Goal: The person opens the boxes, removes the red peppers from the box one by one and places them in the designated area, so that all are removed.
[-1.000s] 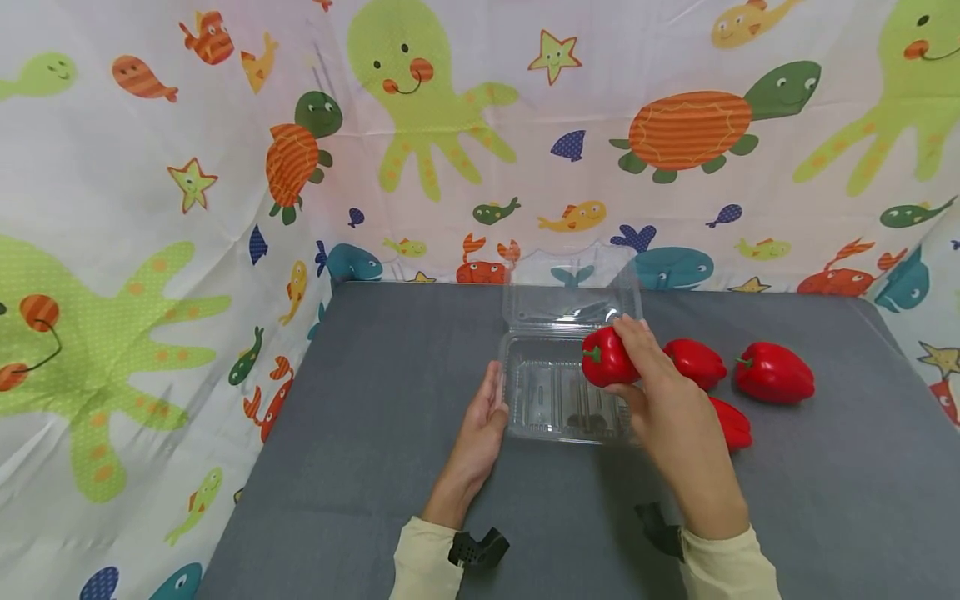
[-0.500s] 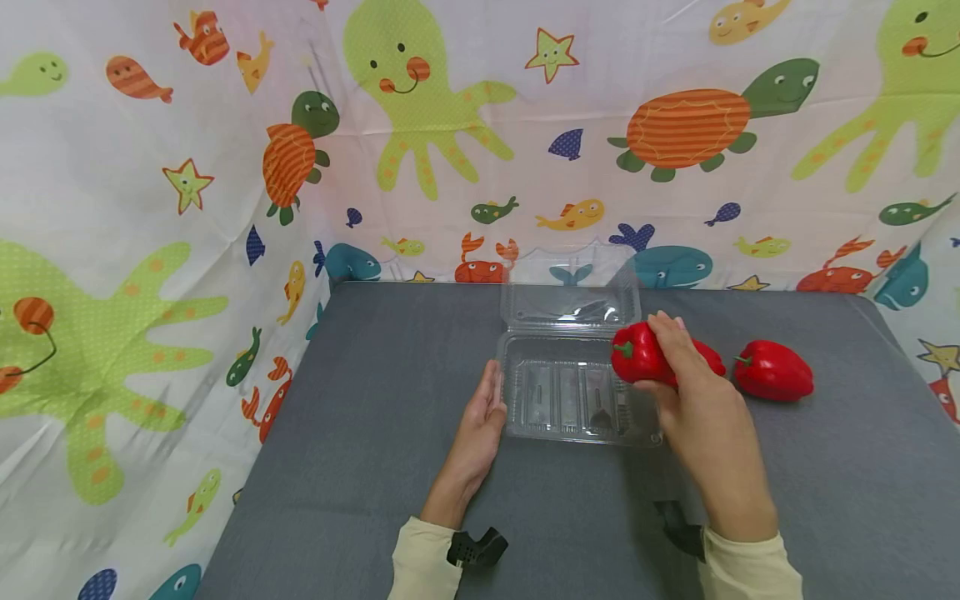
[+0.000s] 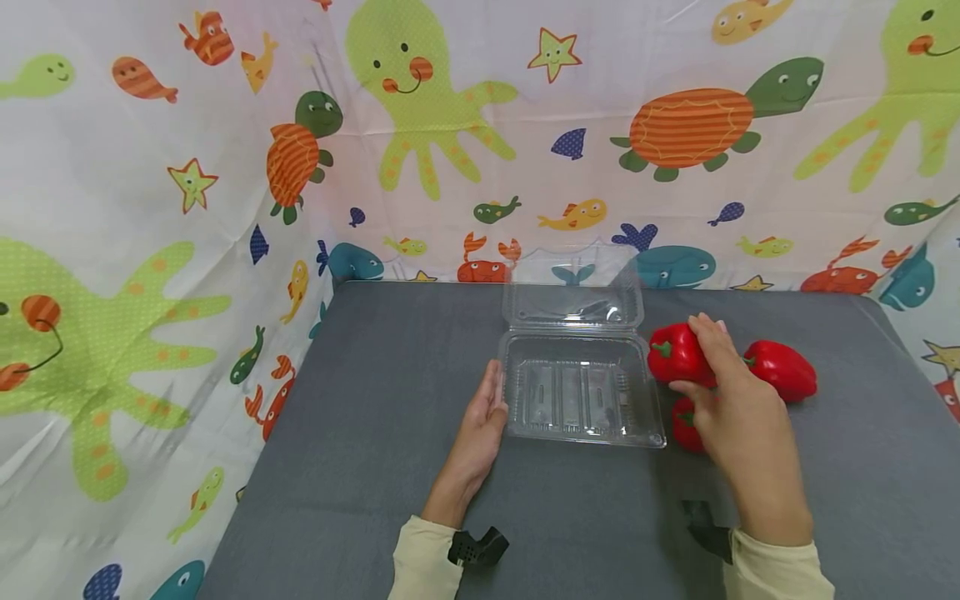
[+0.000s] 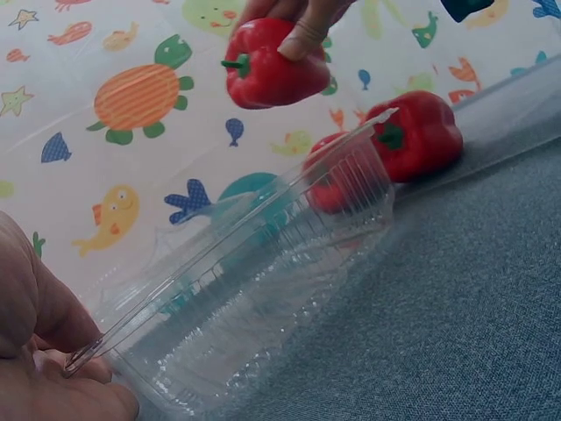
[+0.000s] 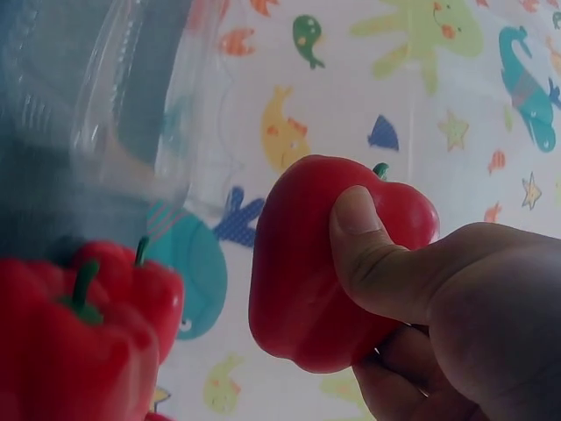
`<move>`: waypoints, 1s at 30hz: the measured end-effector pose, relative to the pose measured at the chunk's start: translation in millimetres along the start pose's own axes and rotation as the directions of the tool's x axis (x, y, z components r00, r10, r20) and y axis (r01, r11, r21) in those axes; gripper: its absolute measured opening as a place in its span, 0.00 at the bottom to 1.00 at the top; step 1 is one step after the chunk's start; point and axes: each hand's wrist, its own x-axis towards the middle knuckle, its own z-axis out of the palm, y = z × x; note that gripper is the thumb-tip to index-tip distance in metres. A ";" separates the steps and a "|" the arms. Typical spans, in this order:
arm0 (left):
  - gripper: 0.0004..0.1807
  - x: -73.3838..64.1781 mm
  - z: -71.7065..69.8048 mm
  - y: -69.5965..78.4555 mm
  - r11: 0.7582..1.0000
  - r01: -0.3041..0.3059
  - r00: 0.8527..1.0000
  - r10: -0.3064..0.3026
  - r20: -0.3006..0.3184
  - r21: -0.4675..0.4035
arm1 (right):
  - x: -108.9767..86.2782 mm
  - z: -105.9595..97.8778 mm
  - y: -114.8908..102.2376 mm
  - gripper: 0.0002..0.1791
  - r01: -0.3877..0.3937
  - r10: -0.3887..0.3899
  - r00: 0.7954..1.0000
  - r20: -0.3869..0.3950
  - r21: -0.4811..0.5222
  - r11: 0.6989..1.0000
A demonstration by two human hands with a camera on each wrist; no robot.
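My right hand (image 3: 750, 442) grips a red bell pepper (image 3: 675, 352) with a green stem, raised just past the right edge of a clear plastic clamshell container (image 3: 573, 396). In the right wrist view, the thumb lies across the side of this held pepper (image 5: 302, 272). The container stands with its lid (image 3: 573, 307) tipped back, and nothing lies in its base. At its left side, my left hand (image 3: 478, 433) pinches the rim, as the left wrist view shows. More red peppers lie to the right: one pepper (image 3: 782, 371) beyond my right hand, another pepper (image 3: 686, 425) partly behind it.
A grey cloth (image 3: 360, 467) covers the table. White fabric (image 3: 450, 225) printed with sea animals hangs behind and along the left side. Each wrist carries a black strap mount, such as the left mount (image 3: 477, 547).
My right hand has carried the held pepper to the right, from over the container to beside it, above the other peppers. My left hand has stayed at the container's left side.
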 end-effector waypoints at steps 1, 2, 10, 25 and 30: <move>0.39 0.4 0.0 -0.1 1.000 -0.001 1.000 0.001 0.001 0.001 | -0.1 -1.4 3.2 0.58 -0.010 0.010 1.000 0.001 -0.004 1.000; 0.39 0.8 0.0 -0.1 1.000 -0.002 1.000 0.002 0.001 0.003 | -0.1 -3.1 6.5 0.58 -0.022 0.022 1.000 0.003 -0.009 1.000; 0.40 1.6 1.1 1.2 1.000 -0.008 1.000 0.008 0.005 0.001 | -2.7 -13.8 28.8 0.57 -0.093 0.094 0.995 0.016 -0.038 0.995; 0.40 0.9 3.1 2.6 1.000 0.013 1.000 -0.013 -0.015 -0.008 | -10.4 -26.7 56.4 0.55 -0.207 0.209 0.978 0.022 -0.083 0.975; 0.40 1.9 3.4 3.4 1.000 0.025 1.000 -0.026 -0.017 -0.017 | -16.0 -30.5 68.9 0.54 -0.260 0.264 0.965 0.013 -0.123 0.958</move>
